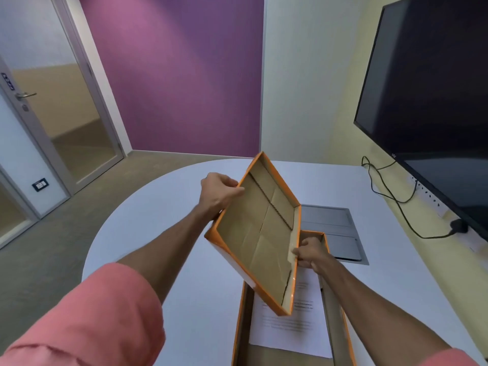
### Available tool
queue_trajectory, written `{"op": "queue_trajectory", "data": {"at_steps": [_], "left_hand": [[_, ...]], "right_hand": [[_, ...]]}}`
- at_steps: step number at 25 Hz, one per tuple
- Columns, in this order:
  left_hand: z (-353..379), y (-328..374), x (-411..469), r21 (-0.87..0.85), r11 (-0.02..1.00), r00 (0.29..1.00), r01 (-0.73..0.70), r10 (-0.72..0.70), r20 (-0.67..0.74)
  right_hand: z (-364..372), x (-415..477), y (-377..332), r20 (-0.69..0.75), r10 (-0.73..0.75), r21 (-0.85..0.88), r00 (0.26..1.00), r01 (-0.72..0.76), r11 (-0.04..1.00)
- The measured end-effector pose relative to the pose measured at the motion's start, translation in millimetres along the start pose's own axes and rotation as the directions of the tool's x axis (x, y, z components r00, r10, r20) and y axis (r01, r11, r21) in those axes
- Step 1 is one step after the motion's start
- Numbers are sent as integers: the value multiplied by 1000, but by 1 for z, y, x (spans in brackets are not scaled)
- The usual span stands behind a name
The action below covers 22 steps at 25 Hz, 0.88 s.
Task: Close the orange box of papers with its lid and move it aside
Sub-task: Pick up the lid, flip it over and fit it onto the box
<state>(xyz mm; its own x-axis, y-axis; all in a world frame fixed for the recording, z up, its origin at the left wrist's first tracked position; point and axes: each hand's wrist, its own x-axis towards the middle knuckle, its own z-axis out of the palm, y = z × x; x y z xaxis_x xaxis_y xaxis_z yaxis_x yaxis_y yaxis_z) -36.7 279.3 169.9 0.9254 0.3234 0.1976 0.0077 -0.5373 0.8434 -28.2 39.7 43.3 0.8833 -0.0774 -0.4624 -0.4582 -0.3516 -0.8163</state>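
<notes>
The orange lid hangs tilted in the air with its brown cardboard inside facing me. My left hand grips its upper left edge and my right hand pinches its right rim. Below it the orange box lies open on the white table, near the front edge. White printed papers lie flat inside the box. The lid's lower corner hovers over the papers and hides part of the box's far end.
A grey recessed hatch panel sits in the table just beyond the box. A large black screen hangs on the right wall, with black cables trailing to a plug. A glass door stands at far left.
</notes>
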Motion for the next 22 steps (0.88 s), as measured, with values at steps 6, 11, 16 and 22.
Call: {"op": "queue_trajectory", "data": {"at_steps": [6, 11, 16, 22], "left_hand": [[28, 44, -4, 48, 989, 990, -136, 138, -20], [51, 57, -9, 44, 980, 980, -195, 197, -35], [60, 60, -10, -225, 965, 988, -134, 147, 43], [42, 4, 5, -432, 781, 869, 451, -273, 414]], "right_hand": [[-14, -22, -102, -12, -313, 65, 950, 313, 947], [-17, -36, -168, 40, -313, 240, 949, 295, 925], [-23, -46, -180, 42, -246, 243, 968, 229, 943], [-51, -48, -172, -46, -225, 349, 973, 227, 909]]}}
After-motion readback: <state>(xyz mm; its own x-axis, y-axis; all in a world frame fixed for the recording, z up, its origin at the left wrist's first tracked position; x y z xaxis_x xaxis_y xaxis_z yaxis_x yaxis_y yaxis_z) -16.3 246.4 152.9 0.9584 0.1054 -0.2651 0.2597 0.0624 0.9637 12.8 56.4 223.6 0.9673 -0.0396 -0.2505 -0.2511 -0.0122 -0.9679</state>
